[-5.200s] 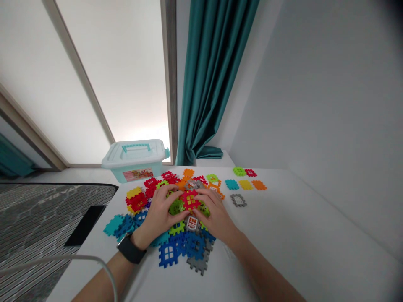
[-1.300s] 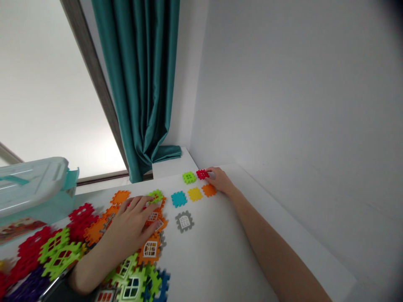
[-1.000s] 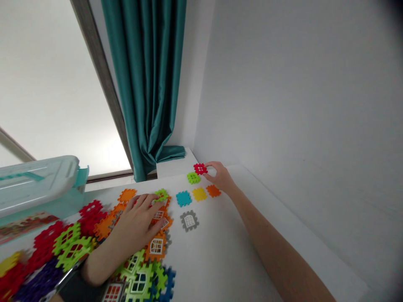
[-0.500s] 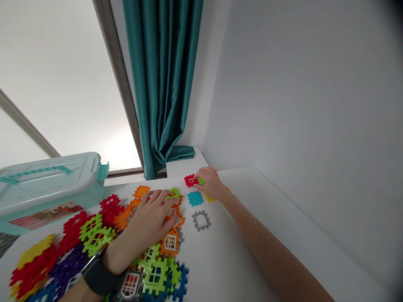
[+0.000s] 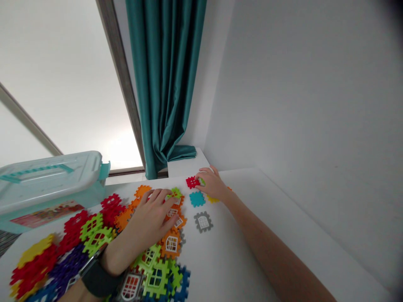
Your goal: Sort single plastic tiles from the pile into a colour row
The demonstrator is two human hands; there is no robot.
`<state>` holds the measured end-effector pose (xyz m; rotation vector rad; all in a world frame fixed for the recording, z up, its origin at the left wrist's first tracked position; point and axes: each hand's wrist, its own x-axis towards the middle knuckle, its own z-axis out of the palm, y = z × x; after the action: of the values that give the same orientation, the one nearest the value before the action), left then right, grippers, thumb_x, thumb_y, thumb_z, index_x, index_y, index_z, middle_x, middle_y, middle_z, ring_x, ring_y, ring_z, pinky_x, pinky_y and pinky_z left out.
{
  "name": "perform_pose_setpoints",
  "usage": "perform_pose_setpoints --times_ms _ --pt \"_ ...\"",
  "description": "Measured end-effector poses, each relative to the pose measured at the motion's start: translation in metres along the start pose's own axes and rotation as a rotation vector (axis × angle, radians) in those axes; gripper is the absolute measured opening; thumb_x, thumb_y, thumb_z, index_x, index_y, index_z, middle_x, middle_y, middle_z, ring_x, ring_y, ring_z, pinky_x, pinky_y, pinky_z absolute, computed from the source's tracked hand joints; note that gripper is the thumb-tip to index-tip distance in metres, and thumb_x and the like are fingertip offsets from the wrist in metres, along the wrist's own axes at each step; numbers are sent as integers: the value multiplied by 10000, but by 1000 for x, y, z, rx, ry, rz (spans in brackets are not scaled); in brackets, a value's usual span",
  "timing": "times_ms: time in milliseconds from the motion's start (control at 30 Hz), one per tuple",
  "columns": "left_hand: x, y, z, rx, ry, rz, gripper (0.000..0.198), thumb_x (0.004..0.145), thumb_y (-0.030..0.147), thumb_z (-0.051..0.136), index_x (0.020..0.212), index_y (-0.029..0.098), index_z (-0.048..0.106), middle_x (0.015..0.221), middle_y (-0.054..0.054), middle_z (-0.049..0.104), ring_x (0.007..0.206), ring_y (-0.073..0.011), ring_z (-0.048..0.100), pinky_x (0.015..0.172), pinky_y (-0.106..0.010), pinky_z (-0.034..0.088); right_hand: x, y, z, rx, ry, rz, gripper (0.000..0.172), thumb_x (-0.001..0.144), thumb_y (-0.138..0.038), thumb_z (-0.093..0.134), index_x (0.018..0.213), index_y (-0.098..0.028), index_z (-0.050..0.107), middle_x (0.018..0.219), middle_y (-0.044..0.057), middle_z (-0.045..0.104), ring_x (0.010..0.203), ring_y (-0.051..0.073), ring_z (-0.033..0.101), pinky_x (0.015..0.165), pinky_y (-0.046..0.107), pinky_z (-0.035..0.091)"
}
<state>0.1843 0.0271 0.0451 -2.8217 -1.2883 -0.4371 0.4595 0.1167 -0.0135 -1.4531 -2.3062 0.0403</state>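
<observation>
My left hand (image 5: 154, 214), with a dark watch (image 5: 102, 272) on its wrist, lies palm down over a pile of notched plastic building tiles, fingers spread. Under and beside it are orange tiles with white window inserts, such as an orange window tile (image 5: 171, 243). A green tile (image 5: 175, 193) is at its fingertips. Farther right, my right hand (image 5: 211, 183) has thumb and fingers closed around a green tile (image 5: 202, 181), mostly hidden, right beside a red tile (image 5: 192, 182). A blue tile (image 5: 197, 199), a partly covered yellow tile (image 5: 213, 199) and a grey window tile (image 5: 203, 222) lie near.
A light teal lidded box (image 5: 53, 188) stands at the left on the white table (image 5: 226, 260). Red tiles (image 5: 75, 226), purple tiles (image 5: 71, 262) and lime window tiles (image 5: 156, 277) lie heaped in front. Behind hang a teal curtain (image 5: 166, 84) and, at right, a grey wall (image 5: 299, 105).
The view has shifted very slightly. One finger of my right hand is raised a little more, while its thumb stays by the green and red tiles. My left hand has stayed put.
</observation>
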Motion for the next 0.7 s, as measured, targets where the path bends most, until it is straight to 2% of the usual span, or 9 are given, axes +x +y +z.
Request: perform_pose_setpoints --times_ms 533,700 --pt "-1 -1 0 24 -8 4 288 947 337 553 1194 236 663 1269 -103 631 1195 -317 546 1054 -522 394 0 3 3 14 -42 4 99 829 -278 772 903 -266 708 1052 31 764 1304 287 553 1196 589 163" --pt "-1 -3 1 23 30 22 281 956 336 529 1181 233 662 1234 -99 639 1166 -302 548 1051 -500 394 0 6 5 35 -36 12 90 837 -304 766 907 -272 719 1067 28 763 1273 284 579 1188 574 193"
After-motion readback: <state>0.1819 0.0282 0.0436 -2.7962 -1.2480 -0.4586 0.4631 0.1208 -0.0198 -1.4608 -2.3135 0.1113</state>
